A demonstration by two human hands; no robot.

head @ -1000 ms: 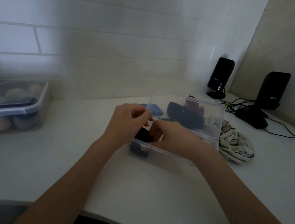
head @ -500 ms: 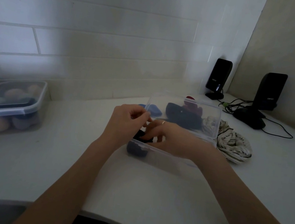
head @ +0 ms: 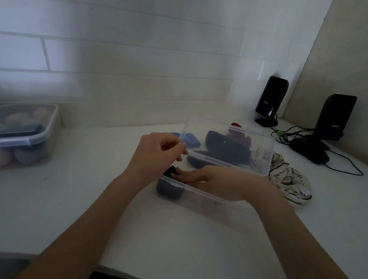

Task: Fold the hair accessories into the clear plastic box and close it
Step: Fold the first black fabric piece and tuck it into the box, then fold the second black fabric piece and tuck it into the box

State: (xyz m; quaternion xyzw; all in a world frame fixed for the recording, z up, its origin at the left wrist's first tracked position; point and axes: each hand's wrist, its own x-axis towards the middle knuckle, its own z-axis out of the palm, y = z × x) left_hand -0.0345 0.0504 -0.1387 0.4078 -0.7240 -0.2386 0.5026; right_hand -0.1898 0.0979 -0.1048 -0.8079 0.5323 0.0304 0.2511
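The clear plastic box (head: 195,198) sits mid-counter with its clear lid (head: 228,144) raised toward the wall. My left hand (head: 154,156) pinches the lid's near left corner. Inside the box, my right hand (head: 214,183) lies with straight fingers pressing a dark hair accessory (head: 167,186) into the left end. Behind the lid lie a blue accessory (head: 190,139), a dark navy one (head: 225,148) and a red one (head: 237,133). A white striped accessory (head: 290,181) rests to the right of the box.
A lidded plastic container (head: 11,134) of pastel round items stands at the left. Two black speakers (head: 271,100) (head: 334,115) with cables (head: 344,163) occupy the back right corner. The tiled wall runs behind; the counter edge curves near me.
My right hand has flattened and slid left, pushing the dark accessory deeper into the box. My left hand stays pinching the lid corner.
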